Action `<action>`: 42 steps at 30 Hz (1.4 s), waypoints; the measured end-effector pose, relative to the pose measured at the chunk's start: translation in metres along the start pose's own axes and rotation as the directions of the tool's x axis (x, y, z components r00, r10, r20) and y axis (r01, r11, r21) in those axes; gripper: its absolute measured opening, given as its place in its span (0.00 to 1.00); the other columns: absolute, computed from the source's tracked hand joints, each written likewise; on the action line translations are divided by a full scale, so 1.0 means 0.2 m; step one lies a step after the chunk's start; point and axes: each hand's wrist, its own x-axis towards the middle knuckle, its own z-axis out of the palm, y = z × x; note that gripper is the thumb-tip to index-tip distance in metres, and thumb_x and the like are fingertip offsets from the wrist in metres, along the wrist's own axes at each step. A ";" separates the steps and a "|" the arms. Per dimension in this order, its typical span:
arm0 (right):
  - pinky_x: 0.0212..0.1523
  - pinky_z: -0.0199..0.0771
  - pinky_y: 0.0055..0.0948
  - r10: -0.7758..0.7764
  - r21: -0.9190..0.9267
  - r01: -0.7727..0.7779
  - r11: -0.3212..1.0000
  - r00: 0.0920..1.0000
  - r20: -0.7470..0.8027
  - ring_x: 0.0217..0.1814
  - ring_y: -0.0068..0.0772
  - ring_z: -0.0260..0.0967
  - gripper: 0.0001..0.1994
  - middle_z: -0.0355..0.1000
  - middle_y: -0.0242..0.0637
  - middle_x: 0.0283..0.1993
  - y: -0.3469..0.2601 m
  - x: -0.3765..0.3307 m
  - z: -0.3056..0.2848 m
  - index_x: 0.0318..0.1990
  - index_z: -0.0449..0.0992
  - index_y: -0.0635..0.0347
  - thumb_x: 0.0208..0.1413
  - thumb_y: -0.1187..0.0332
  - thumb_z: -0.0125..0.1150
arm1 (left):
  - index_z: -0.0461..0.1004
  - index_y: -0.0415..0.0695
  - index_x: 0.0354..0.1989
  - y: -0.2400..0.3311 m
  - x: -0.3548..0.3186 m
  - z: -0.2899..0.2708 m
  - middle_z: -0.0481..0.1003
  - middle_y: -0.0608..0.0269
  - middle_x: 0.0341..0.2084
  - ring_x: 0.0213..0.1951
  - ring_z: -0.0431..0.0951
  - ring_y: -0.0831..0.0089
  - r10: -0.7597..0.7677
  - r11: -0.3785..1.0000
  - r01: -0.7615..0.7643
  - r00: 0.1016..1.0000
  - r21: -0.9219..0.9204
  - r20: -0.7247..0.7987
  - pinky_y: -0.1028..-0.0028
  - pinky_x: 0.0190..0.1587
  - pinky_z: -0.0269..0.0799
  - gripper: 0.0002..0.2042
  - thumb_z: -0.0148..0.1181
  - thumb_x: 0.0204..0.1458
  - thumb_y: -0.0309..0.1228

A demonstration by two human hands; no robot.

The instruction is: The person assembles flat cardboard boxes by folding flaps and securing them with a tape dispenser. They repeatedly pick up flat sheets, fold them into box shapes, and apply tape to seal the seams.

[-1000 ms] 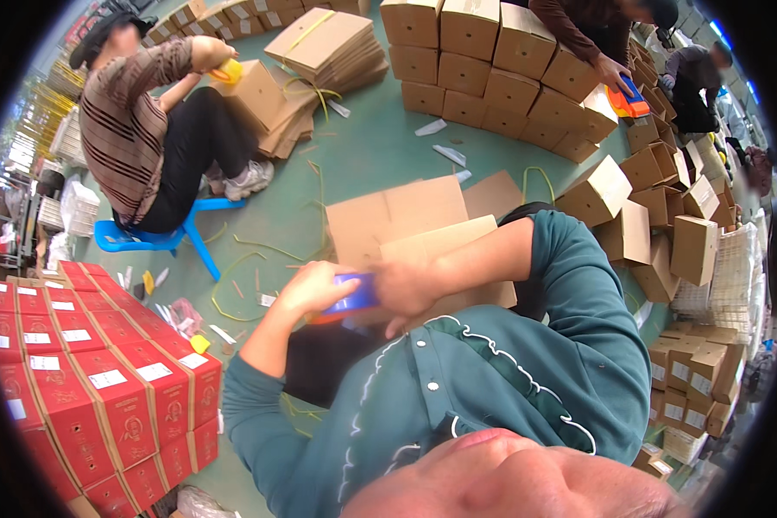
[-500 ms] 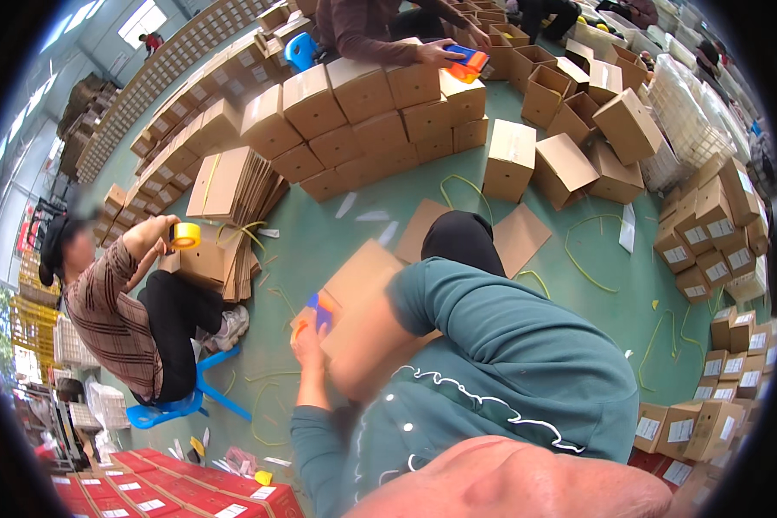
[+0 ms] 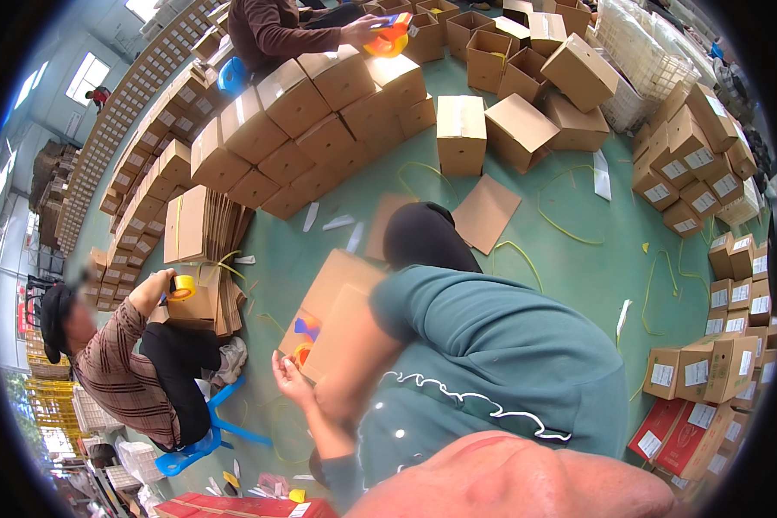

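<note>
My left hand (image 3: pixel 293 380) is beside the near-left edge of a brown cardboard box (image 3: pixel 347 332), fingers apart and holding nothing visible. Just beyond its fingertips, a blue and orange tape dispenser (image 3: pixel 306 333) shows against the cardboard, partly covered by a panel. Whether the fingertips touch it I cannot make out. My right forearm (image 3: pixel 375 341), smeared by motion, reaches down across the box. The right hand (image 3: pixel 330 399) is blurred near my left wrist, its fingers hidden. My knee in black trousers (image 3: pixel 427 235) is beyond the box.
On the left, a co-worker on a blue stool (image 3: pixel 194 453) holds a yellow tape roll (image 3: pixel 181 287) by flattened cartons (image 3: pixel 200 226). Another person behind stacked boxes (image 3: pixel 298 129) holds an orange tape dispenser (image 3: pixel 388 36). Yellow straps (image 3: pixel 548 226) and a cardboard sheet (image 3: pixel 488 211) lie on the floor.
My left hand has let go of the tape dispenser and drawn back toward me, fingers now spread. The view has turned, so the surroundings sit further left.
</note>
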 end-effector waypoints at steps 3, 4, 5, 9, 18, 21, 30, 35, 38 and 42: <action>0.63 0.53 0.55 -0.066 -0.003 0.066 0.998 0.998 -0.020 0.55 0.40 0.71 0.22 0.79 0.32 0.43 0.01 0.01 -0.02 0.44 0.80 0.56 0.58 0.48 0.53 | 0.61 0.39 0.64 0.26 -0.09 0.01 0.70 0.57 0.50 0.53 0.69 0.69 0.053 0.995 -0.051 0.999 -0.090 0.015 0.73 0.51 0.69 0.20 0.46 0.63 0.26; 0.64 0.50 0.57 -0.137 0.087 0.142 0.986 0.989 -0.060 0.59 0.38 0.68 0.22 0.76 0.31 0.48 0.03 -0.05 -0.02 0.50 0.76 0.54 0.58 0.48 0.53 | 0.59 0.39 0.65 0.31 -0.12 0.05 0.67 0.55 0.55 0.56 0.67 0.67 0.047 0.993 -0.042 0.998 -0.114 0.045 0.71 0.54 0.68 0.21 0.46 0.63 0.26; 0.65 0.47 0.58 -0.205 0.170 0.220 0.961 0.974 -0.100 0.63 0.37 0.65 0.24 0.73 0.30 0.54 0.06 -0.11 -0.01 0.55 0.72 0.53 0.59 0.49 0.52 | 0.56 0.40 0.67 0.37 -0.14 0.10 0.64 0.53 0.59 0.60 0.64 0.66 0.043 0.990 -0.031 0.996 -0.138 0.080 0.70 0.57 0.66 0.23 0.46 0.63 0.26; 0.61 0.56 0.51 -0.261 0.116 0.381 0.917 0.794 -0.549 0.67 0.31 0.60 0.26 0.65 0.34 0.63 0.15 -0.35 0.18 0.60 0.66 0.55 0.56 0.52 0.54 | 0.45 0.44 0.72 0.58 -0.23 0.25 0.52 0.54 0.67 0.69 0.51 0.64 -0.019 0.960 0.065 0.986 -0.273 0.166 0.65 0.68 0.47 0.30 0.45 0.61 0.22; 0.71 0.43 0.55 0.263 0.154 -0.222 0.963 0.904 -0.338 0.78 0.38 0.38 0.37 0.43 0.37 0.76 0.12 -0.86 0.23 0.71 0.52 0.53 0.58 0.44 0.47 | 0.33 0.48 0.73 0.39 -0.25 0.26 0.40 0.56 0.73 0.71 0.45 0.61 0.007 0.908 0.060 0.988 -0.414 0.157 0.63 0.70 0.41 0.36 0.43 0.60 0.20; 0.71 0.40 0.56 0.404 0.236 -0.342 0.910 0.861 -0.309 0.79 0.40 0.36 0.43 0.43 0.40 0.76 0.04 -1.02 0.17 0.71 0.48 0.57 0.57 0.38 0.48 | 0.32 0.48 0.73 0.39 -0.26 0.25 0.39 0.58 0.73 0.72 0.44 0.62 -0.004 0.884 0.072 0.989 -0.461 0.147 0.62 0.71 0.40 0.36 0.42 0.59 0.19; 0.73 0.41 0.47 0.426 -0.046 -0.506 0.861 0.769 -0.476 0.80 0.42 0.31 0.40 0.38 0.44 0.77 0.03 -0.96 0.23 0.72 0.44 0.61 0.52 0.59 0.51 | 0.40 0.46 0.73 0.40 -0.22 0.29 0.43 0.59 0.72 0.71 0.47 0.64 -0.041 0.806 0.102 0.992 -0.583 0.117 0.64 0.71 0.43 0.32 0.39 0.59 0.19; 0.72 0.41 0.53 0.234 -0.057 -0.277 0.959 0.893 -0.385 0.80 0.42 0.31 0.40 0.40 0.43 0.77 0.10 -0.71 0.15 0.72 0.46 0.60 0.52 0.57 0.53 | 0.42 0.42 0.72 0.42 -0.24 0.33 0.48 0.59 0.70 0.70 0.48 0.62 -0.072 0.831 0.102 0.994 -0.547 0.077 0.65 0.69 0.47 0.32 0.39 0.57 0.19; 0.72 0.40 0.56 -0.039 -0.303 -0.191 0.934 0.787 -0.615 0.80 0.41 0.30 0.45 0.39 0.43 0.77 0.17 -0.42 0.36 0.72 0.45 0.60 0.49 0.50 0.56 | 0.43 0.41 0.71 0.36 -0.24 0.31 0.50 0.58 0.69 0.69 0.50 0.64 -0.080 0.802 0.126 0.991 -0.584 0.105 0.66 0.69 0.48 0.31 0.41 0.57 0.20; 0.72 0.36 0.57 0.136 0.094 -0.117 0.989 0.962 -0.237 0.80 0.41 0.31 0.47 0.41 0.44 0.76 0.07 -0.46 0.01 0.71 0.47 0.61 0.51 0.40 0.53 | 0.47 0.43 0.71 0.42 -0.24 0.22 0.55 0.59 0.67 0.67 0.55 0.66 -0.087 0.820 0.112 0.994 -0.561 0.072 0.67 0.67 0.51 0.30 0.43 0.57 0.21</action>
